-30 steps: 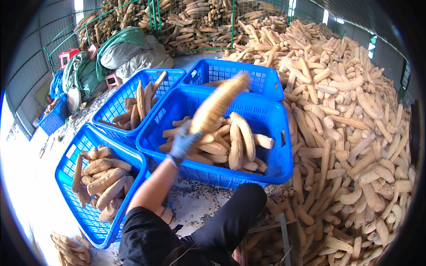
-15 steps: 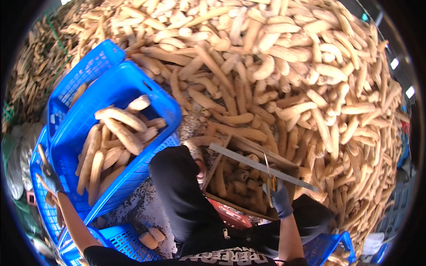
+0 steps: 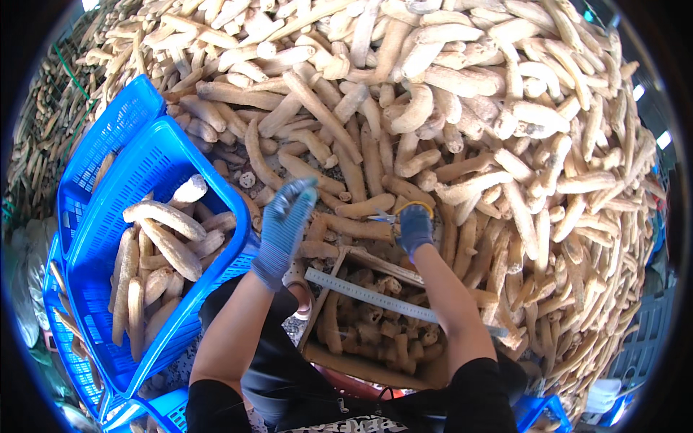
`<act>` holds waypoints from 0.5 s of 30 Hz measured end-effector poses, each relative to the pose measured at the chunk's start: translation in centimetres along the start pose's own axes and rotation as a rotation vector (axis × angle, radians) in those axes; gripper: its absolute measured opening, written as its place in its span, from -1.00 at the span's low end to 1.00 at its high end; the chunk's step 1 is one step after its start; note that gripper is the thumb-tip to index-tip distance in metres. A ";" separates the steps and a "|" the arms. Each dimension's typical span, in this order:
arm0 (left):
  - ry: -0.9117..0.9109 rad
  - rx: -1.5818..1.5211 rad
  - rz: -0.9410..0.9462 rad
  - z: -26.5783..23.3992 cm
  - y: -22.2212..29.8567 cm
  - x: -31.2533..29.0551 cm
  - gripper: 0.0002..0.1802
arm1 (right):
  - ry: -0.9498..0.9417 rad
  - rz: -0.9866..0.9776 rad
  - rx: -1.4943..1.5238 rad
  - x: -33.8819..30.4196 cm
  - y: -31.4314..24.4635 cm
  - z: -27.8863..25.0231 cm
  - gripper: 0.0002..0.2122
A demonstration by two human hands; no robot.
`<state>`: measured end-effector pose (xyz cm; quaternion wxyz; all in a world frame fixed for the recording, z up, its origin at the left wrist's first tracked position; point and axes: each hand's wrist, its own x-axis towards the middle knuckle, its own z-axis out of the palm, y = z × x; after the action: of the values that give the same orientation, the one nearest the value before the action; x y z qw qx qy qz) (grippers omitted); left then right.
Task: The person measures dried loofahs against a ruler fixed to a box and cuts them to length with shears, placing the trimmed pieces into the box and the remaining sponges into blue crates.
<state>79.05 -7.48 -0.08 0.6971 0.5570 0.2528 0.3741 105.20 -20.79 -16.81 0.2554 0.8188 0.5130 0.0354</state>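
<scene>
My left hand [image 3: 283,234], in a grey-blue knitted glove, is raised over the near edge of a pile of long tan roots [image 3: 346,169]. Its fingers are stretched out and apart, slightly blurred, with nothing in them. My right hand [image 3: 415,229], gloved too, grips a pair of scissors [image 3: 386,217] by yellow handles, blades pointing left toward my left hand. Just below both hands stands an open box [image 3: 310,351] holding short root pieces [image 3: 361,339]. A metal ruler [image 3: 368,294] lies slantwise across the box, partly behind my right forearm.
Blue plastic baskets [image 3: 160,137] stand at the left; the large one holds several thick roots [image 3: 173,245]. The root pile rises in front and along the right. More blue plastic [image 3: 541,411] shows at the lower right. My knees flank the box.
My left hand has swung from the left baskets to the middle, above the box. My right hand has moved forward and left with the scissors. The view has shifted slightly.
</scene>
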 end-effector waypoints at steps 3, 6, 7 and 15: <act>-0.011 0.060 -0.173 -0.2 -1.3 0.4 -0.66 | 0.089 -0.009 -0.012 3.6 -3.7 2.4 -0.69; -0.024 0.103 -0.173 0.1 -1.6 1.3 -0.61 | 0.017 0.064 0.211 5.0 -4.1 4.2 -0.69; -0.045 0.120 -0.187 0.1 -1.8 1.8 -0.63 | 0.103 0.077 0.310 4.4 -3.4 4.9 -0.70; -0.156 0.880 0.323 0.5 -4.6 1.2 -0.37 | -0.295 0.277 2.234 -10.9 3.6 -3.9 -0.68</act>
<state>81.24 -7.23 -4.27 0.3444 0.8580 0.2444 0.2922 101.77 -29.87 -9.54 -0.5662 0.6344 0.1273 -0.5107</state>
